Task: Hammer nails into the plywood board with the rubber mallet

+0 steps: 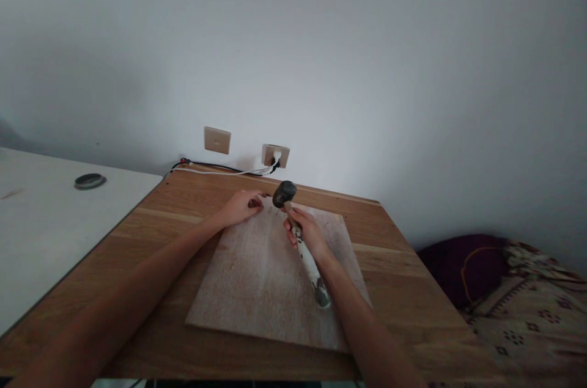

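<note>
The right hand (308, 232) has its fingers wrapped round the handle of a hammer (303, 247), gripping it high up, close beneath the dark, barrel-shaped head. The left hand (243, 208) is curled at the far left corner of a pale board (270, 272), thumb and fingers bent toward each other; from here I cannot tell whether it pinches anything. There is just the one hammer, over the board, its long axis running away from the person and leaning a little to the left: the head points toward the wall (321, 70), and the butt of the worn white grip points back toward the person, near the right forearm. The single board, roughly square, lies flat and slightly askew on a brown plank table (398, 272). Left of that spreads a white surface (46, 223) carrying one round dark disc (90, 181). Behind, the wall is plain and pale, with two beige plates, a left plate (217, 140) and a right plate (267, 154); a white plug (276, 156) sits in the right one. A white cable (206, 172) and a black cable (220, 166) run along the table's back edge. Off to the right a purple bundle (458, 259) rests beside patterned cloth (527, 327).
</note>
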Tool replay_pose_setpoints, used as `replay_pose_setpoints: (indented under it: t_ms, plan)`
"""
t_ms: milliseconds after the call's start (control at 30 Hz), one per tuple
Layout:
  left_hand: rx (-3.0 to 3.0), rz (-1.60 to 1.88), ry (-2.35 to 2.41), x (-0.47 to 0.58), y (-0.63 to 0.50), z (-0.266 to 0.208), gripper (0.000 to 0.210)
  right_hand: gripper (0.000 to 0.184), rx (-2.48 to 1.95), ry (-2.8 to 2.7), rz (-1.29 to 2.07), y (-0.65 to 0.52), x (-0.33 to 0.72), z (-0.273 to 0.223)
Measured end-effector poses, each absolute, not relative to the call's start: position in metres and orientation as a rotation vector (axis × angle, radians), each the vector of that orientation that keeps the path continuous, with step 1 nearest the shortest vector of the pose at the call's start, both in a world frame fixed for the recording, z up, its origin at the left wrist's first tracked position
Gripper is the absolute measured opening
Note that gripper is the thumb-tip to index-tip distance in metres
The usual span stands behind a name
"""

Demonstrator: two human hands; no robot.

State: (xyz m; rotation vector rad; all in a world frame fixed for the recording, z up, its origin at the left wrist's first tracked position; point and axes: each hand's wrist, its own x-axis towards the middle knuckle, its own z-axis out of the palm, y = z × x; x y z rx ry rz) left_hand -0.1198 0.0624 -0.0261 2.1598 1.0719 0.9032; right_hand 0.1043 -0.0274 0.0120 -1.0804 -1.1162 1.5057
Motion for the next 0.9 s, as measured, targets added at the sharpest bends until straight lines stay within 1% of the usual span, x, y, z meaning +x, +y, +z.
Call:
replay_pose_setpoints:
  t_ms: [67,133,500,733,900]
  plan:
    - [2.148,0.919,1.071,-0.120,0.062,-0.026,0.040,0.050,-1.100,-1.123,1.535,-0.024,0.096,0.013]
    - [2.132,0.946,1.090,-0.119,0.061,-0.026,0.042,0.050,-1.112,-1.122,1.544,-0.021,0.088,0.013]
    - [2.073,1.006,1.143,-0.118,0.061,-0.030,0.041,0.046,-1.154,-1.245,1.480,-0.026,0.066,-0.004]
    - [2.072,1.010,1.114,-0.119,0.064,-0.035,0.045,0.046,-1.141,-1.244,1.457,-0.027,0.066,-0.007]
    - [2.080,1.000,1.155,-0.120,0.063,-0.034,0.043,0.045,-1.133,-1.279,1.432,-0.028,0.064,-0.006]
